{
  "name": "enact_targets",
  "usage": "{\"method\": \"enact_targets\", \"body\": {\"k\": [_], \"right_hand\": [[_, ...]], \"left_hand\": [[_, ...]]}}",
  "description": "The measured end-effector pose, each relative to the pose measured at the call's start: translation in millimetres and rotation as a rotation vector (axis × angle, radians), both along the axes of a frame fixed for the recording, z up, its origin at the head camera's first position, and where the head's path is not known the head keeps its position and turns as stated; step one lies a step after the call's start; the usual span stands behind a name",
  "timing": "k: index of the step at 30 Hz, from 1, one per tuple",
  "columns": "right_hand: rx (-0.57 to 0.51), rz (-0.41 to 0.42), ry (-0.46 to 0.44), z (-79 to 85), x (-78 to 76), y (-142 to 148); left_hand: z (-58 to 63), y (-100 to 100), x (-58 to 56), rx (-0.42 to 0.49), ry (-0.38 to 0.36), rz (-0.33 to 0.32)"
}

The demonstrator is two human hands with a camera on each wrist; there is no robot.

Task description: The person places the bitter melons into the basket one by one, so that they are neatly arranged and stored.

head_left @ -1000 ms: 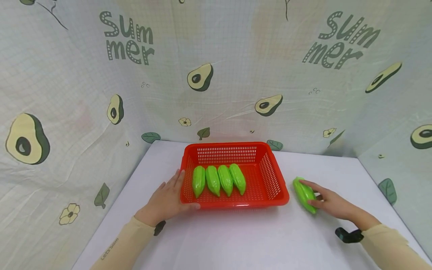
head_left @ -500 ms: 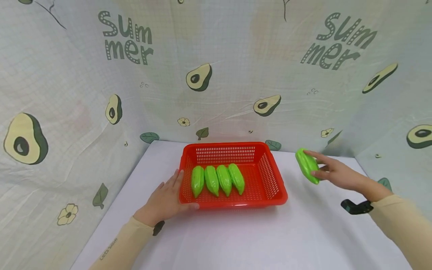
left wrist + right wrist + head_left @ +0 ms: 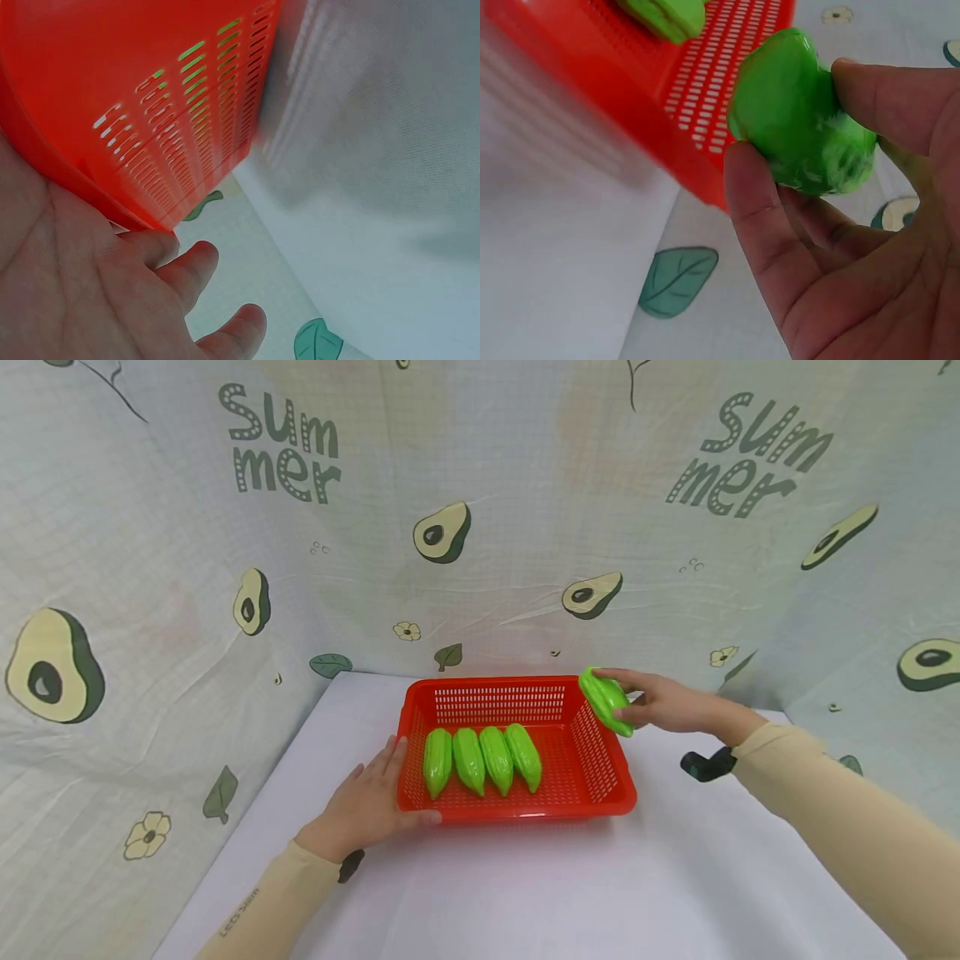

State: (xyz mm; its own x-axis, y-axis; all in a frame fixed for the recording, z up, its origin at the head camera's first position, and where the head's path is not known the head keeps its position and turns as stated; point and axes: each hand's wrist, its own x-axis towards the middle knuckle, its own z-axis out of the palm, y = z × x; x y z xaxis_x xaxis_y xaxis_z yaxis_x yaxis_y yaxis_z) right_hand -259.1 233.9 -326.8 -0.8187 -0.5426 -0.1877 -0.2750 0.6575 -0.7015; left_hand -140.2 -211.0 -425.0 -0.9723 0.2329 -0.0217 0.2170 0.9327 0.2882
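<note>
A red plastic basket (image 3: 517,814) with slotted walls stands on the table. Inside, several glossy green starfruits (image 3: 468,762), ridged and pointed at one end, lie side by side toward the left. My left hand (image 3: 360,806) rests on the basket's left rim, fingers extended, thumb along the front corner; the left wrist view shows the palm against the rim (image 3: 56,176). Over the basket's right rim, my right hand (image 3: 667,702) holds another starfruit (image 3: 606,700) raised and tilted. The right wrist view shows thumb and fingers pinching this starfruit (image 3: 795,112) from opposite sides.
A white-covered table (image 3: 525,893) lies under the basket. Pale cloth walls (image 3: 517,460) printed with avocados and leaves enclose the back and both sides. The basket's right part shows its bare red floor (image 3: 562,760).
My right hand has lifted the starfruit off the table right of the basket and carried it left, to above the basket's right rim. The left hand has stayed on the basket.
</note>
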Motion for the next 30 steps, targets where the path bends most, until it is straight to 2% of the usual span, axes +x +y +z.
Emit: {"method": "enact_targets", "body": {"k": [4, 9, 14, 20, 30], "right_hand": [[0.036, 0.061, -0.048, -11.9, -10.2, -30], [0.148, 0.118, -0.024, -27.9, -16.9, -59], [0.202, 0.111, -0.078, -41.7, -19.7, -77], [0.304, 0.115, -0.056, -53.9, -23.8, -88], [0.328, 0.065, -0.091, -67.5, -28.0, -97]], "left_hand": [[-0.6, -1, -0.3, 0.0, -0.006, 0.005], [-1.0, -1, -1.1, -0.006, -0.011, 0.01], [-2.4, -1, -1.4, -0.009, -0.006, 0.011], [-2.7, -3, -0.8, -0.005, -0.006, 0.011], [-1.3, -2, -1.7, 0.002, -0.013, 0.005]]}}
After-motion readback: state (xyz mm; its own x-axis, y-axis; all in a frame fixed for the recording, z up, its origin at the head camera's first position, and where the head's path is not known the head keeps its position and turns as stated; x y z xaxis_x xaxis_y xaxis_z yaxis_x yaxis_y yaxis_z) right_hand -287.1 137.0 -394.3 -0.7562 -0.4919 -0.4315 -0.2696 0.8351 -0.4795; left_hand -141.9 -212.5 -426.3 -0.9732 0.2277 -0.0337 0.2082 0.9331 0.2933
